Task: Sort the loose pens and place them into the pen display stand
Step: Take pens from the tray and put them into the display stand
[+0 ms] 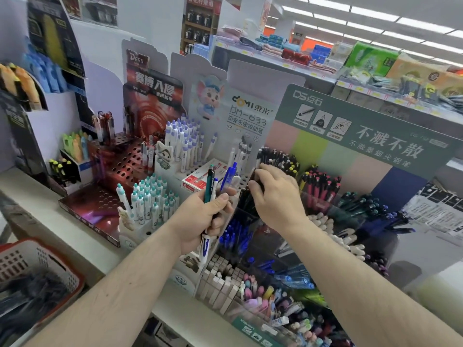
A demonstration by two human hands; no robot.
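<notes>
While the left hand (213,211) grips a bunch of upright pens (209,186), the right hand (273,194) pinches a black pen (251,196) (near-vertical) just above the stand (325,204), right nearer.

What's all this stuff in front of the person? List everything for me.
loose pens: a few, dark green, blue, white, bunched in the left hand
black pen: one, in the right hand, above the clear stand
clear stand: one, compartments of black, pink, blue, cream pens
white stand: one, purple-capped pens
teal-capped pens: many, front left
red perforated stand: one, left
basket: one, red-rimmed, lower left
left hand: gripping pens
right hand: fingers pinching the black pen
</notes>
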